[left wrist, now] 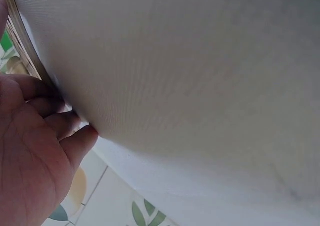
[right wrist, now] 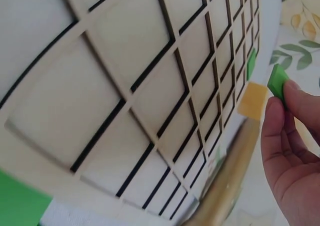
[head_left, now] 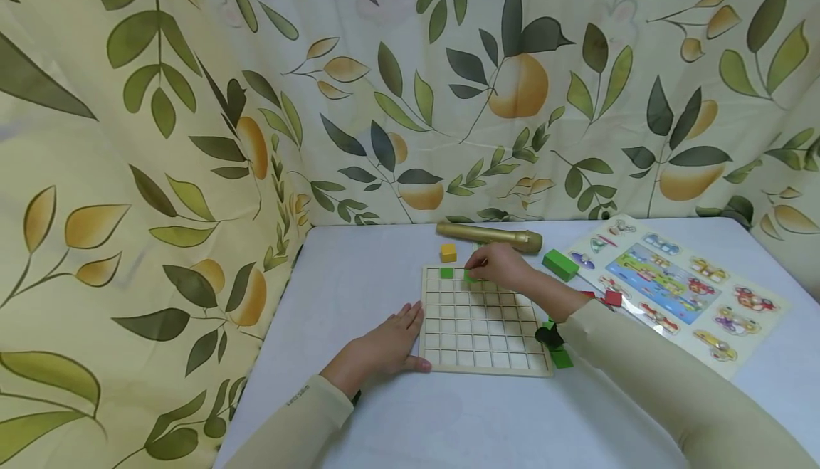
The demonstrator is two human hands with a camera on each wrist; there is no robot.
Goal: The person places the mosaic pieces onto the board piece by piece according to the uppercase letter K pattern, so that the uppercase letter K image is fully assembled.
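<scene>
A wooden grid board (head_left: 480, 327) lies on the white table, with one green square tile (head_left: 446, 273) set in its far row. Between thumb and fingers, my right hand (head_left: 500, 267) pinches another green tile (right wrist: 277, 81) over that same row, to the right of the first. My left hand (head_left: 392, 341) rests at the board's left edge, fingers extended along the frame and thumb by the near corner. In the left wrist view, the left hand's fingers (left wrist: 75, 136) touch the white tabletop beside the board's edge.
Behind the board are a yellow cube (head_left: 448, 253) and a gold microphone-shaped object (head_left: 490, 235). To the right lie a green block (head_left: 560, 265), red pieces (head_left: 613, 299), green pieces (head_left: 561, 358) by the board's right edge, and a picture puzzle board (head_left: 679, 291).
</scene>
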